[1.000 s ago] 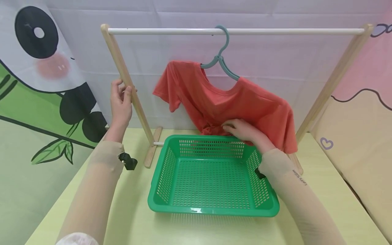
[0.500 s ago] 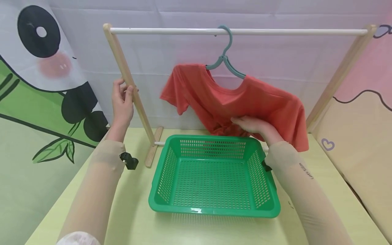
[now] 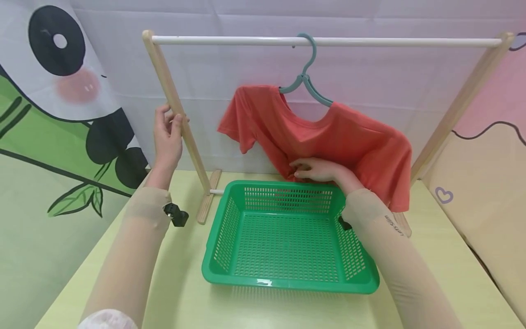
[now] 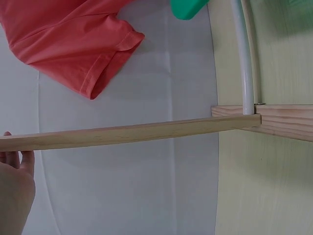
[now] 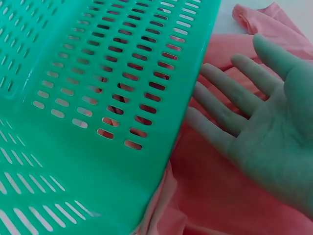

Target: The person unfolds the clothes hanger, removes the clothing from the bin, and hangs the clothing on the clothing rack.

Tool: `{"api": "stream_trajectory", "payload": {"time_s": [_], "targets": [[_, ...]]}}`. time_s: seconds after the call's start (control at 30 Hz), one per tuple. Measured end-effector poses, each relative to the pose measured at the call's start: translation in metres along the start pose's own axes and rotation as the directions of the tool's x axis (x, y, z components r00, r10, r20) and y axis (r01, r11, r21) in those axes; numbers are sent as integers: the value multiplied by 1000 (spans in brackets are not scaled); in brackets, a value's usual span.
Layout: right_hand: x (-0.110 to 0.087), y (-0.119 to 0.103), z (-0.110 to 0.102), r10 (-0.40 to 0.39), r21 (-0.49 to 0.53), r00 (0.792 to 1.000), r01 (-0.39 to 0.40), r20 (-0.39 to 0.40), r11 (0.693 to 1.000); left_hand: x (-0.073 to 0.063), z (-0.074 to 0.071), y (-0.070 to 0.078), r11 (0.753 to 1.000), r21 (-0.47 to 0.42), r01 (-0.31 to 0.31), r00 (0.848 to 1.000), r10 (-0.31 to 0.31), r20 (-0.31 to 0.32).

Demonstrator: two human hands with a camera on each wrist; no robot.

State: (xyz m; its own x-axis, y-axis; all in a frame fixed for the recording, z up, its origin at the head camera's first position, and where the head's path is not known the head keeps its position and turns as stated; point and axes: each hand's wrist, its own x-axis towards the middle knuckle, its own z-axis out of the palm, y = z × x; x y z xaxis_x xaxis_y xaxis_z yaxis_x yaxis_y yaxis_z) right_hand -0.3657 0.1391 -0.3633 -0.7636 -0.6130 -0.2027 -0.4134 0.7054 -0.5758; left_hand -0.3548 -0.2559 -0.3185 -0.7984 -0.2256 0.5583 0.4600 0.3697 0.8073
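Observation:
A red T-shirt (image 3: pixel 316 132) hangs from a teal hanger (image 3: pixel 304 75), which is hooked over the white rail (image 3: pixel 230 40) of a wooden rack. Its lower front is bunched behind the green basket (image 3: pixel 289 282). In the head view my left hand (image 3: pixel 168 137) holds the rack's left wooden post (image 3: pixel 176 98), thumb in front and fingertips round behind, as the left wrist view also shows on the post (image 4: pixel 137 134). My right hand (image 3: pixel 322 170) lies against the lower shirt, over the basket's back rim. Seen from the right wrist, that hand (image 5: pixel 264 107) has its fingers spread beside the basket wall.
The slotted basket stands on a pale wooden table (image 3: pixel 181 274), in front of the rack's lower bar (image 4: pixel 244 58). A wooden foot (image 3: pixel 208 201) supports the left post. Behind the rack hangs a pale cloth backdrop (image 3: pixel 197 82) with cartoon prints at the sides.
The shirt has swung a little to the right. My right hand moved right across its front, then back left and lower. My left hand stays on the post.

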Motion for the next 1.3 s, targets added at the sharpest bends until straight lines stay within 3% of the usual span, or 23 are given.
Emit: {"api": "stream_trajectory", "payload": {"time_s": [0.53,0.8,0.97,1.1,1.2,1.3], "targets": [[-6,9,0,-55,-51,997,52,-61,997,2,3,0,1000,4,-9,1000,9,2],[-23,-9,8,-99,-46,987,94,-130,995,3,1,1,1000,24,9,999,-10,39],[-45,-28,14,-135,-21,969,133,-205,991,1,-8,3,997,81,11,994,-20,111],[-69,-40,22,-172,-38,944,168,-281,985,-15,-23,4,988,152,32,980,-61,190],[-89,-47,29,-189,-79,921,173,-339,982,-38,-36,3,974,223,39,966,-94,242],[-109,-50,36,-203,-136,895,161,-397,977,-67,-45,1,958,288,-12,949,-80,305]]}}
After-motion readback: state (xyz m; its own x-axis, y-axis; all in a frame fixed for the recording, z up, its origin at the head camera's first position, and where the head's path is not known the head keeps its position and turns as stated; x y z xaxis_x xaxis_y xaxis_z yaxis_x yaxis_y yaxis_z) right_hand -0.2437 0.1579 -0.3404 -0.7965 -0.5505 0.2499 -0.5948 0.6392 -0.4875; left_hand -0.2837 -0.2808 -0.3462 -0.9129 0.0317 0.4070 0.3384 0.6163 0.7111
